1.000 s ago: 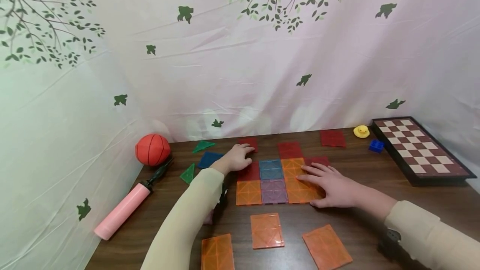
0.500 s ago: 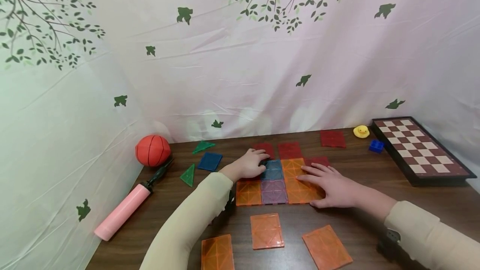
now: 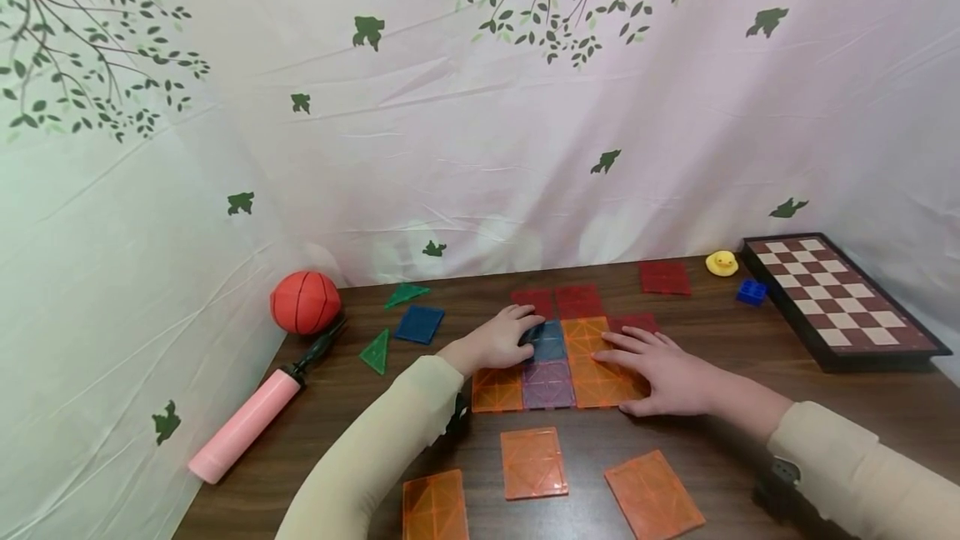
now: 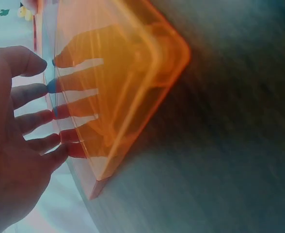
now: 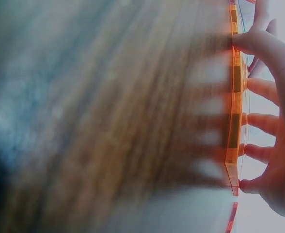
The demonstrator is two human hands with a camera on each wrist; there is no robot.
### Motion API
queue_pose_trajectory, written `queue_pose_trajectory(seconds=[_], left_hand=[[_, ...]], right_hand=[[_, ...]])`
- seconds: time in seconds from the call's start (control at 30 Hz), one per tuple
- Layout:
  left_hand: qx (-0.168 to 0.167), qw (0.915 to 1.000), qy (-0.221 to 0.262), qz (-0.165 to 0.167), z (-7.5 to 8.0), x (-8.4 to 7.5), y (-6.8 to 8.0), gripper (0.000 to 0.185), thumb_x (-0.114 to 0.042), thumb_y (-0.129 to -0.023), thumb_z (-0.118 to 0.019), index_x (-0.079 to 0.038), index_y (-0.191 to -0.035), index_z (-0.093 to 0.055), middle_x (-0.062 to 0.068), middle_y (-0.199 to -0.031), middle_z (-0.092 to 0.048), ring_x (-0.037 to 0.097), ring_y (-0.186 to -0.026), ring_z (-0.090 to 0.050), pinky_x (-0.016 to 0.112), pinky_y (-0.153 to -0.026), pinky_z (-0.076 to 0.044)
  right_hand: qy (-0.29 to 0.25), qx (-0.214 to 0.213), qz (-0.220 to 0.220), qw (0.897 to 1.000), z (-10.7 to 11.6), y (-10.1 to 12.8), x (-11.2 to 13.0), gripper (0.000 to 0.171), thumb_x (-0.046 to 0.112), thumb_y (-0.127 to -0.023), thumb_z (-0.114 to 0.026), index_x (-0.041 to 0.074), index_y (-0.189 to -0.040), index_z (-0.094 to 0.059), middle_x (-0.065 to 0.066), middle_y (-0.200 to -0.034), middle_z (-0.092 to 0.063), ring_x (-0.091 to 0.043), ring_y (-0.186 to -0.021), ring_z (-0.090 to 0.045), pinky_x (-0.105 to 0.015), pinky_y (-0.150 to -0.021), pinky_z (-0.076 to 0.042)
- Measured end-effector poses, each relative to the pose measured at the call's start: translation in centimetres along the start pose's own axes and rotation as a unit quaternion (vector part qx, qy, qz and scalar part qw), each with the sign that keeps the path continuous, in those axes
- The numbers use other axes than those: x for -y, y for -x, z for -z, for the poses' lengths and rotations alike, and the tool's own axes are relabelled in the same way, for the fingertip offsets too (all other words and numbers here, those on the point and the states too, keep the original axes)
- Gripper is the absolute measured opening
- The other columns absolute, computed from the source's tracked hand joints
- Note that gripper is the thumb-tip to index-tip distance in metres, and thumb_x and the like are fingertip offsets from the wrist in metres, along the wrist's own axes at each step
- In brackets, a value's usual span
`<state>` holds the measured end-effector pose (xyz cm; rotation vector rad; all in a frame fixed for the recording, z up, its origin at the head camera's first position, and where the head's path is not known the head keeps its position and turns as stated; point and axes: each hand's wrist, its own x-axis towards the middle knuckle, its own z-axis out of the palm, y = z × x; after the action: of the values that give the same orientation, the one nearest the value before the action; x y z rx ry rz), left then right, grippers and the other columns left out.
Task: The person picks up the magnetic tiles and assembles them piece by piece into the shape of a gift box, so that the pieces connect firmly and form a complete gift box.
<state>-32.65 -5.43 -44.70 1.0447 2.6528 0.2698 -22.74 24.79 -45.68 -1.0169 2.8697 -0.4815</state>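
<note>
A flat patch of square magnetic tiles (image 3: 548,382) lies mid-table, in red, blue, purple and orange. My left hand (image 3: 517,332) rests with straight fingers on its far left part, fingertips at a red tile (image 3: 534,301) and the blue tile (image 3: 550,342). That red tile lies beside another red tile (image 3: 578,301). My right hand (image 3: 645,361) lies flat on the orange tiles (image 3: 592,336) at the patch's right side. The left wrist view shows my left hand (image 4: 21,136) with fingers spread on an orange tile (image 4: 118,82). The right wrist view shows my right hand (image 5: 273,121) pressing an orange tile's edge (image 5: 234,97).
Three loose orange tiles (image 3: 533,461) lie near the wooden table's (image 3: 750,373) front edge. At left are a small basketball (image 3: 305,301), a pink pump (image 3: 247,423), green triangles (image 3: 375,350) and a blue tile (image 3: 420,323). At right are a red tile (image 3: 665,277), a duck (image 3: 722,262), a blue brick (image 3: 752,292) and a chessboard (image 3: 840,298).
My left hand has slid a red tile rightward from the far left until it sits beside the other red tile. The right hand has stayed flat on the orange tiles.
</note>
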Motion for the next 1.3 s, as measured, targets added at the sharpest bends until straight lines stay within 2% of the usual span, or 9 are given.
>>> queue_pose_trajectory(seconds=[0.43,0.57,0.8,0.9,1.0,1.17,1.3], left_hand=[[0.006,0.9999,0.010,-0.006,0.0,-0.2,0.6,0.060,-0.025,-0.102,-0.051,-0.015,-0.159,-0.037,0.009,-0.167,-0.023,0.034,-0.153,-0.016,0.043,-0.121,-0.021],[0.012,0.9999,0.007,-0.007,-0.1,-0.1,1.6,0.061,-0.030,-0.103,-0.053,-0.018,-0.160,-0.037,0.007,-0.168,-0.022,0.033,-0.154,-0.014,0.045,-0.121,-0.022],[0.028,0.9993,-0.002,-0.025,-0.6,-0.2,4.2,0.064,-0.038,-0.103,-0.057,-0.020,-0.161,-0.036,0.006,-0.168,-0.020,0.034,-0.154,-0.013,0.049,-0.120,-0.023],[0.033,0.9990,-0.007,-0.028,-0.8,-0.4,5.2,0.067,-0.043,-0.102,-0.058,-0.021,-0.161,-0.035,0.006,-0.168,-0.020,0.034,-0.154,-0.012,0.050,-0.121,-0.021],[0.037,0.9987,-0.008,-0.032,-0.8,-0.6,6.0,0.070,-0.046,-0.101,-0.059,-0.022,-0.161,-0.034,0.006,-0.169,-0.019,0.034,-0.155,-0.010,0.051,-0.121,-0.018],[0.034,0.9985,-0.010,-0.042,-1.1,-0.7,6.7,0.072,-0.049,-0.100,-0.059,-0.022,-0.162,-0.033,0.007,-0.169,-0.017,0.035,-0.155,-0.009,0.052,-0.121,-0.016],[0.030,0.9985,-0.013,-0.044,-1.3,-0.4,6.9,0.073,-0.050,-0.100,-0.059,-0.022,-0.162,-0.033,0.007,-0.169,-0.017,0.035,-0.155,-0.008,0.052,-0.121,-0.016]], right_hand=[[0.000,0.002,-0.002,1.000,-0.2,-0.1,0.1,0.075,0.054,-0.086,-0.075,0.024,-0.150,-0.053,-0.015,-0.159,-0.039,-0.050,-0.144,-0.028,-0.081,-0.101,-0.024],[-0.001,0.003,-0.001,1.000,-0.1,-0.1,0.1,0.075,0.056,-0.086,-0.075,0.024,-0.150,-0.053,-0.014,-0.160,-0.038,-0.050,-0.144,-0.028,-0.081,-0.102,-0.023],[-0.016,0.012,0.001,1.000,0.0,0.1,-0.1,0.075,0.058,-0.088,-0.071,0.024,-0.152,-0.051,-0.015,-0.161,-0.037,-0.050,-0.145,-0.025,-0.080,-0.103,-0.021],[-0.035,0.015,0.011,0.999,0.2,0.4,0.0,0.070,0.056,-0.093,-0.069,0.021,-0.151,-0.052,-0.015,-0.159,-0.039,-0.050,-0.145,-0.026,-0.076,-0.106,-0.024],[-0.054,0.011,0.034,0.998,0.7,1.2,0.7,0.061,0.050,-0.096,-0.067,0.019,-0.147,-0.056,-0.013,-0.155,-0.045,-0.045,-0.141,-0.036,-0.069,-0.106,-0.033],[-0.069,0.005,0.068,0.995,1.4,3.9,2.9,0.052,0.047,-0.094,-0.071,0.030,-0.141,-0.058,0.002,-0.144,-0.053,-0.024,-0.129,-0.051,-0.050,-0.098,-0.050],[-0.087,0.025,0.116,0.989,1.0,6.4,4.9,0.058,0.049,-0.090,-0.075,0.033,-0.143,-0.055,0.005,-0.143,-0.052,-0.019,-0.126,-0.052,-0.040,-0.093,-0.053]])
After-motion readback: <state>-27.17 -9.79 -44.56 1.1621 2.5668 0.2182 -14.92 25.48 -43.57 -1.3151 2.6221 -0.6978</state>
